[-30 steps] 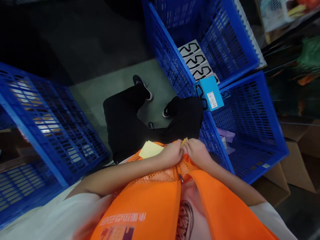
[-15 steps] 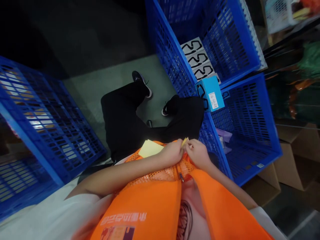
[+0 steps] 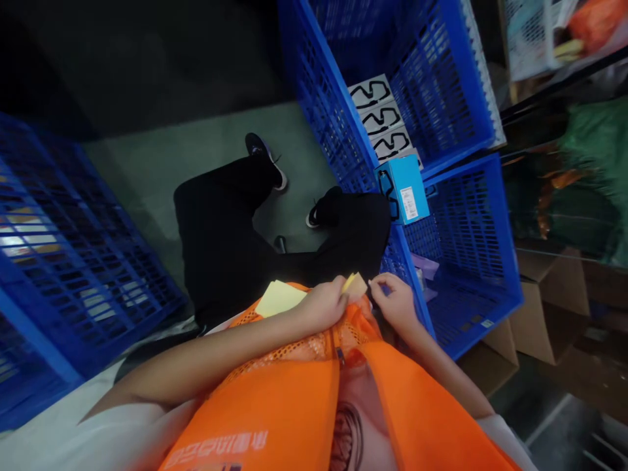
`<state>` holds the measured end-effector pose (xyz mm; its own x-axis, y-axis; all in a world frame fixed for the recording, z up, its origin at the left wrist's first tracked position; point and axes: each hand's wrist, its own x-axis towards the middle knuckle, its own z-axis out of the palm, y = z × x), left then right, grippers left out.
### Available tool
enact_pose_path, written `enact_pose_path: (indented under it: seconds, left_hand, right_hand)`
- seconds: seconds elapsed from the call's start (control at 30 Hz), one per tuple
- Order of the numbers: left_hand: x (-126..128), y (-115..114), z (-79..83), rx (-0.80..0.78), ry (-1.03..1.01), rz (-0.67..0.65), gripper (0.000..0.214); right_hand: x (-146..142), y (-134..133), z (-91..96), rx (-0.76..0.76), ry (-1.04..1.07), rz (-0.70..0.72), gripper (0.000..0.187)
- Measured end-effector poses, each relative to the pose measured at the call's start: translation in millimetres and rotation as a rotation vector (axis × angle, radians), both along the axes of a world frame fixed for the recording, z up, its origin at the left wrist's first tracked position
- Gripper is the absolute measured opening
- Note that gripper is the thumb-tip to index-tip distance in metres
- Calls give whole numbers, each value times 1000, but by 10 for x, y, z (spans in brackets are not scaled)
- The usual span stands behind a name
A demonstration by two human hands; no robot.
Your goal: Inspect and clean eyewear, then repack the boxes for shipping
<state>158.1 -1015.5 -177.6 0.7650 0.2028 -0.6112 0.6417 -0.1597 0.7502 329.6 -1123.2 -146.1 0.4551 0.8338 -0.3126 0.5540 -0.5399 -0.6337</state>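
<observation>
My left hand (image 3: 324, 306) is closed round a small bunch of yellow paper slips (image 3: 354, 288), held at my waist above the orange mesh vest (image 3: 289, 347). Just to the right, apart from the slips, my right hand (image 3: 396, 302) has its thumb and forefinger pinched together. Whether anything tiny sits between those fingertips is too small to tell. A larger pale yellow sheet or pad (image 3: 279, 299) sticks out from the vest beside my left wrist.
A blue box (image 3: 403, 191) rests across the rims of two blue crates on my right. White boxes (image 3: 383, 118) line the far crate (image 3: 444, 72); a purple item (image 3: 424, 267) lies in the near one (image 3: 471, 261). Another crate (image 3: 98, 261) stands left. Cardboard boxes (image 3: 544, 307) are at right.
My right hand has moved off to the right, away from the slips it was touching. The slips in my left hand now show more fully. The view has shifted slightly.
</observation>
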Motion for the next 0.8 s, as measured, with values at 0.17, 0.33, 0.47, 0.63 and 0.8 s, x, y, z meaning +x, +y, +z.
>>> enact_pose_path:
  seconds: [0.17,0.33,0.47,0.63,0.8]
  left_hand:
    - [32,68,-61,-48,44,15,12]
    - [88,135,-133,-111,67,22,13]
    - [156,206,-169,-145,83,24,13]
    - [224,283,-201,-156,95,37,14]
    - [275,301,-222,-201,122,47,12]
  right_hand:
    - [899,295,-137,-54,-456,-60,19]
    - [1875,726,-516,-176,-648,-58,22]
    - [2257,930,-766,-302,-710,20,21]
    - [2325,1012,-903,-407,-763,119,25]
    - [2177,916,-897,-411,-772,194,30]
